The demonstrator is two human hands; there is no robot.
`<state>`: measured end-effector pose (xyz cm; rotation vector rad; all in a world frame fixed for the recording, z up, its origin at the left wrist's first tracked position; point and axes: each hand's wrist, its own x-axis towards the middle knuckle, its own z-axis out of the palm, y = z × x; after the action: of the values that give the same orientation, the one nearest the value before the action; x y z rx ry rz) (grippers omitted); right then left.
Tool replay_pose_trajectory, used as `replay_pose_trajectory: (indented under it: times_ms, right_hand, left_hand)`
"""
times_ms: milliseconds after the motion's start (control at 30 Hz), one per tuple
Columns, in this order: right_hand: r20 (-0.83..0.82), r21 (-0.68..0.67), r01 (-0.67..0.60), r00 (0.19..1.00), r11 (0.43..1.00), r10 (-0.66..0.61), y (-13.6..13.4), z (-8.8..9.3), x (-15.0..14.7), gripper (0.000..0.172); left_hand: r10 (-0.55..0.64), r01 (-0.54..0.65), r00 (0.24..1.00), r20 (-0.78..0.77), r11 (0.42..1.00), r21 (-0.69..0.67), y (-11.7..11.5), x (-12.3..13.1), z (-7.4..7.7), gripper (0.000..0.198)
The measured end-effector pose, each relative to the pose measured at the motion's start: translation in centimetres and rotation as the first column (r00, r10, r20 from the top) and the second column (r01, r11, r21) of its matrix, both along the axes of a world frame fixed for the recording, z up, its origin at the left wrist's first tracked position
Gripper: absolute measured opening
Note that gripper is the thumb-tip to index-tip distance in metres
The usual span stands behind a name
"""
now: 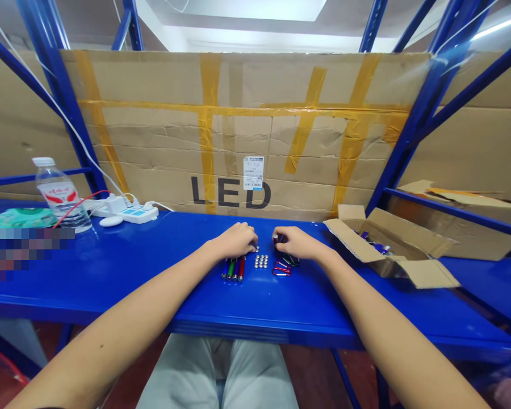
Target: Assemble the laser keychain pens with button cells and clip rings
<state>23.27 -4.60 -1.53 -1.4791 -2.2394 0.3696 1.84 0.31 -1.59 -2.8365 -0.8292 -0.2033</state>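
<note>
My left hand (237,240) is over the table with its fingers bent and drawn together, the tips at a small silver button cell (257,249). Under that hand lies a row of slim metal tubes (233,270) in blue, green, purple and red, their upper ends hidden. Several more button cells (261,261) stand in a neat grid between my hands. My right hand (297,242) is closed around a small dark red tube with a silver end (276,239), held upright. Just below it are coloured carabiners (281,269), red ones in front and darker ones partly covered by the hand.
An open cardboard box (392,241) with purple-blue metal parts stands at the right. On the left are a water bottle (62,196), a green packet (23,217) and a white power strip (138,212). A large taped cardboard sheet (162,153) walls off the blue table's (153,267) back.
</note>
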Motion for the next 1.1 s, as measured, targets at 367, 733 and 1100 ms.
replay_pose_trajectory:
  times_ms: [367,733,1100]
  right_hand:
    - [0.009,0.052,-0.008,1.000,0.999,0.008,-0.2,0.0,-0.3,0.013]
    - [-0.103,0.145,-0.082,0.990,0.986,0.097,-0.4,0.0,-0.8,0.018]
    - [-0.177,0.135,-0.120,0.974,0.984,0.143,-0.7,0.2,-1.4,0.016]
  left_hand:
    - [0.104,-0.080,0.987,0.125,0.979,-0.188,-0.1,0.1,0.3,0.003]
    - [-0.203,0.224,0.810,0.550,0.974,0.030,-1.5,0.7,0.7,0.007]
    - [-0.304,0.311,0.732,0.609,0.945,0.097,-1.3,1.2,0.1,0.012]
